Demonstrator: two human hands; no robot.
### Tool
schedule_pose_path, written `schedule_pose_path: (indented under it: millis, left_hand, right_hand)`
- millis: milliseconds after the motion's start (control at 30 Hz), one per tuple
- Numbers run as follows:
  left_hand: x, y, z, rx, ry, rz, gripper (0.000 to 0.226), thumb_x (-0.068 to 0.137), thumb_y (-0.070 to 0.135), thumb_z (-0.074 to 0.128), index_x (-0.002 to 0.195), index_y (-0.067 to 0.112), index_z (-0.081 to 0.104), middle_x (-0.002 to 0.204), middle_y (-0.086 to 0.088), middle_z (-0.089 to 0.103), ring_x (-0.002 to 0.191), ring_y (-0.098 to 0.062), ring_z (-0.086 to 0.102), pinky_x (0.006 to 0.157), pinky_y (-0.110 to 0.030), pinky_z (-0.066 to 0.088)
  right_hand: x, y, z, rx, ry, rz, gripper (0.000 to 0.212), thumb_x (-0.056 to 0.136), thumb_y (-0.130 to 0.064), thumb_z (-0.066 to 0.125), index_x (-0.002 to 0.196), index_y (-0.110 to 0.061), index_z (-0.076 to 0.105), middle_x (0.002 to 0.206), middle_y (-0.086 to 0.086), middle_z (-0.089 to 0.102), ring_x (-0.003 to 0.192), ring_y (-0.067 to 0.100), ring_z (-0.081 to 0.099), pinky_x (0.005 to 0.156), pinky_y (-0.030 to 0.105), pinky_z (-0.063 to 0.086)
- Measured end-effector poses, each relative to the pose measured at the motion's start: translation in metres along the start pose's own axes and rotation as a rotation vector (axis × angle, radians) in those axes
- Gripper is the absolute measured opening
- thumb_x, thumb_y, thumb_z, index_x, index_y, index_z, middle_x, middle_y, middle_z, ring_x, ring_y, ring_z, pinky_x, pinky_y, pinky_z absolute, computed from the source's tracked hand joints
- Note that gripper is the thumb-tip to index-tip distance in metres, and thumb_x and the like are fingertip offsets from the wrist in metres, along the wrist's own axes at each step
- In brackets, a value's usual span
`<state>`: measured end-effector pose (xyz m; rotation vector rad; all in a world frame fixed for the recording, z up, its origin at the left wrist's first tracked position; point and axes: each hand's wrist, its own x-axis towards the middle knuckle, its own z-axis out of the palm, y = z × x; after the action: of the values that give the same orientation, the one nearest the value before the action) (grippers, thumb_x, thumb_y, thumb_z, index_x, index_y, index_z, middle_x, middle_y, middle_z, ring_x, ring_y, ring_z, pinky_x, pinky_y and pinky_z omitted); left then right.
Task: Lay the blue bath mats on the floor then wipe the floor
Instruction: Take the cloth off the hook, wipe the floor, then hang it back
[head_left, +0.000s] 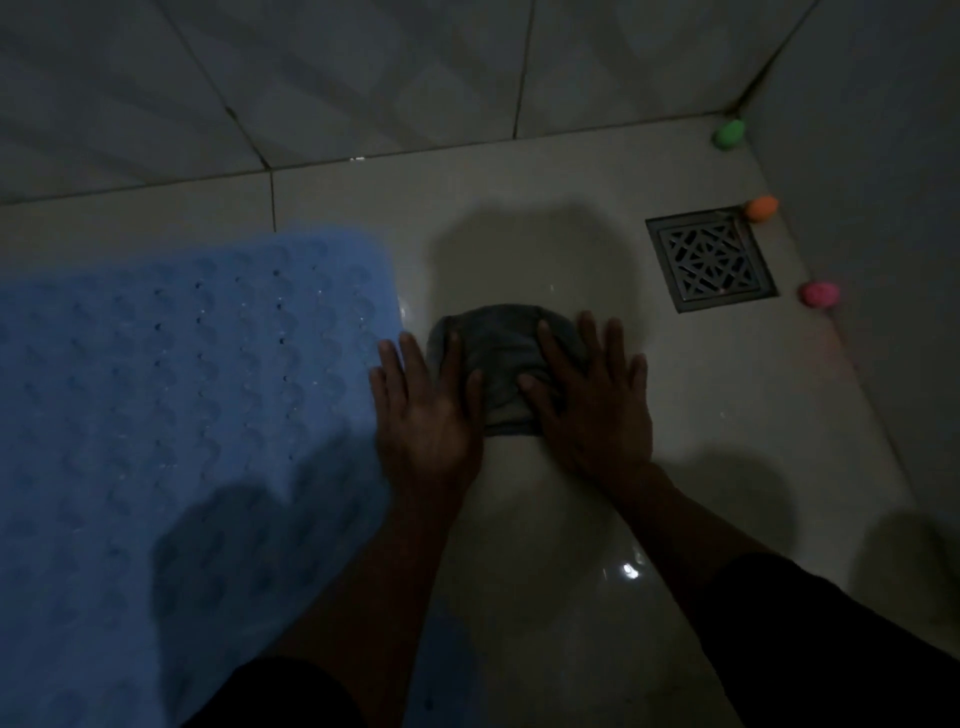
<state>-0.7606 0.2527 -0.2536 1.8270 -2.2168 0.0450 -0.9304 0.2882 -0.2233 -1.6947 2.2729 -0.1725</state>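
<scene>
A: From the head camera, anything holding other things?

B: No bins or buckets. The nearest thing is a square metal drain (710, 259) set in the floor (545, 519) to the right; whether anything sits in its grate is too dark to tell.

A: And the mat?

B: One blue bath mat (171, 395) lies flat on the floor at the left. Its long axis runs from the near bottom edge of the frame away toward the tiled wall (363, 73), leaning slightly to the right. Its far right corner ends just beside the cloth.

A: The cloth?

B: A grey cloth (501, 358), bunched into a rounded pad, sits on the bare floor between the mat and the drain.

A: Hands?

B: Both are spread flat, fingers splayed, gripping nothing. The left hand (426, 410) presses its thumb side onto the cloth's left edge while its outer fingers lie over the mat's edge. The right hand (592, 400) rests its thumb and first fingers on the cloth's right part, the outer fingers on the floor.

A: Anything else?

B: Three small balls along the right wall: a green ball (729, 134) in the corner, an orange ball (761, 208) touching the drain's far corner, and a pink ball (819, 294) nearer.
</scene>
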Motion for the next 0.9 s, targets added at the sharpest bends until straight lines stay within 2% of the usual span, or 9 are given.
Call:
schedule_pose_path:
  millis: [167,300,367,500,600,733,833,900]
  left_hand:
    - [-0.003,0.008,-0.005,-0.006,0.026,-0.019,0.047,0.105,0.039,0.043,0.143,0.015,0.054,0.144,-0.019,0.055,0.138,-0.039,0.046,0.113,-0.052,0.037]
    - [-0.025,0.019,-0.015,-0.082,-0.069,-0.082,0.052,0.105,0.043,0.033,0.144,0.014,0.053,0.149,-0.015,0.050,0.142,-0.034,0.042,0.116,-0.049,0.035]
    - [-0.043,0.027,-0.020,-0.096,-0.081,-0.106,0.051,0.106,0.041,0.035,0.145,0.014,0.051,0.150,-0.016,0.049,0.143,-0.034,0.041,0.116,-0.048,0.033]
    - [-0.074,0.043,-0.030,-0.085,-0.093,-0.192,0.054,0.105,0.044,0.031,0.145,0.014,0.051,0.149,-0.017,0.050,0.142,-0.035,0.041,0.116,-0.048,0.032]
    - [-0.093,0.049,-0.038,-0.111,-0.116,-0.228,0.057,0.104,0.046,0.027,0.147,0.013,0.048,0.151,-0.016,0.047,0.144,-0.035,0.037,0.117,-0.050,0.030]
    - [-0.122,0.056,-0.046,-0.115,-0.124,-0.273,0.051,0.106,0.040,0.035,0.149,0.014,0.045,0.156,-0.013,0.041,0.148,-0.034,0.031,0.119,-0.049,0.027]
    - [-0.145,0.056,-0.053,-0.113,-0.126,-0.306,0.051,0.105,0.039,0.038,0.146,0.011,0.049,0.153,-0.014,0.045,0.146,-0.037,0.033,0.116,-0.055,0.030]
    - [-0.162,0.056,-0.061,-0.094,-0.187,-0.330,0.054,0.104,0.042,0.035,0.148,0.012,0.047,0.155,-0.014,0.042,0.148,-0.037,0.030,0.117,-0.057,0.027]
  right_hand:
    - [-0.005,0.006,0.003,0.023,-0.017,-0.069,0.064,0.100,-0.064,0.022,0.157,-0.040,0.001,0.167,-0.006,0.004,0.154,0.022,-0.004,0.119,0.056,0.000]
    - [-0.025,0.018,0.003,0.034,-0.041,-0.147,0.065,0.101,-0.060,0.024,0.158,-0.036,0.001,0.167,-0.003,0.004,0.154,0.021,-0.004,0.119,0.055,-0.002]
    - [-0.035,0.026,0.004,0.043,-0.069,-0.180,0.066,0.101,-0.059,0.024,0.158,-0.034,0.000,0.167,-0.001,0.004,0.154,0.022,-0.004,0.119,0.055,-0.002]
    - [-0.055,0.038,0.009,-0.036,0.010,-0.259,0.066,0.101,-0.058,0.029,0.158,-0.026,0.017,0.165,0.006,0.019,0.153,0.029,0.011,0.118,0.060,0.012]
    - [-0.068,0.043,0.008,-0.028,-0.065,-0.269,0.066,0.101,-0.059,0.023,0.158,-0.029,0.009,0.167,0.003,0.008,0.154,0.027,0.001,0.119,0.058,0.004]
    - [-0.089,0.043,0.007,-0.005,-0.121,-0.259,0.065,0.101,-0.059,0.016,0.158,-0.032,0.000,0.167,0.001,0.000,0.153,0.025,-0.009,0.119,0.057,-0.003]
    - [-0.115,0.040,0.016,0.000,-0.101,-0.251,0.062,0.102,-0.056,0.017,0.158,-0.031,0.005,0.167,0.002,0.004,0.153,0.027,-0.005,0.119,0.060,-0.002]
    - [-0.135,0.040,0.018,-0.005,-0.064,-0.258,0.062,0.103,-0.054,0.020,0.158,-0.028,0.012,0.166,0.004,0.010,0.153,0.030,0.001,0.118,0.062,0.002]
